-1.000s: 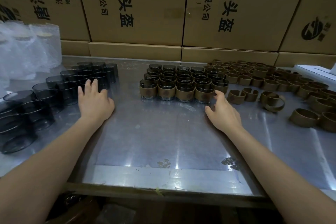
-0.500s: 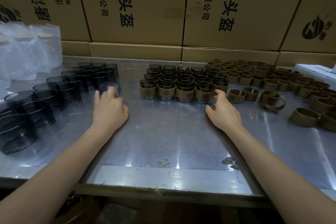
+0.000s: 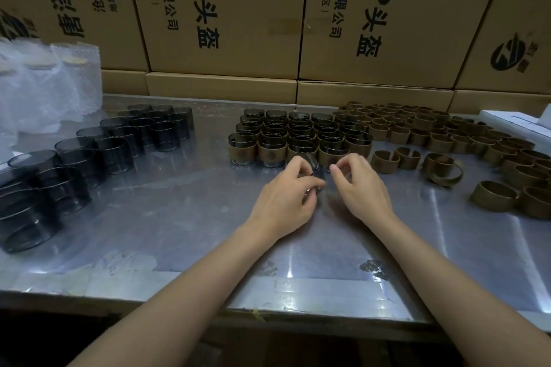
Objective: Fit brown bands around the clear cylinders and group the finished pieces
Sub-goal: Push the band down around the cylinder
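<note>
My left hand (image 3: 286,197) grips one bare clear cylinder (image 3: 311,161), tilted, just above the metal table (image 3: 179,232) and in front of the group of banded cylinders (image 3: 298,137). My right hand (image 3: 360,188) hovers right beside that cylinder with its fingers loosely curled, and I see no band in it. Several bare dark-tinted cylinders (image 3: 113,152) stand in rows on the left. A heap of loose brown bands (image 3: 447,134) lies on the right, with a few single bands (image 3: 384,161) nearest my right hand.
Stacked cardboard boxes (image 3: 223,24) wall off the back of the table. Bubble-wrapped bundles (image 3: 44,92) stand at the back left. A white box (image 3: 512,122) sits at the far right edge. The table's front edge runs just below my forearms.
My left hand took one bare cylinder from the left rows and carried it right to the table's middle. My right hand shifted left to meet it.
</note>
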### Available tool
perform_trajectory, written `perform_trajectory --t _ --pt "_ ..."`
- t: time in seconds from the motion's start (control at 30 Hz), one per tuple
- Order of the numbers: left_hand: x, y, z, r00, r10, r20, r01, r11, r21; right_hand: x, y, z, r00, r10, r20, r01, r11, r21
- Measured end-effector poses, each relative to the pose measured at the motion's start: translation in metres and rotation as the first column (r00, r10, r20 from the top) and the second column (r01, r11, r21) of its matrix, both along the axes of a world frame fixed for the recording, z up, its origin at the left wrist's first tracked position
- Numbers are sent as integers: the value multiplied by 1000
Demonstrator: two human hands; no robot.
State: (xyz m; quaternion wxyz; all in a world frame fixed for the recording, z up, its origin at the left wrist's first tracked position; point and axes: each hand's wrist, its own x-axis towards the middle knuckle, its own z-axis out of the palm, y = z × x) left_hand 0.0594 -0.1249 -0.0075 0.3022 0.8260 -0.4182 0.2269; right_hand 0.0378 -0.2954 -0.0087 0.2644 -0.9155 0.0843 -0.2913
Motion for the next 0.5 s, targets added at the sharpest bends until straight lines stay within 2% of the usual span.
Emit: perform_trajectory --t 0.1,0.2,0.3,0.37,0.5 --pt "6 -15 3 999 -26 -47 20 992 -122 -4 2 0 982 186 36 -190 955 228" --pt "14 -20 4 991 -63 -117 23 949 -314 -5 -1 -1 944 327 42 -309 832 460" --pt "21 -19 6 957 -101 -270 -31 895 -445 -3 -2 -2 894 447 41 -411 778 476" --pt "24 -19 5 934 -126 -335 -58 870 -489 -3 -1 -1 886 457 76 -432 756 491" --pt "28 -17 5 948 -100 -304 -43 901 -431 -5 -4 2 909 387 153 -404 733 548"
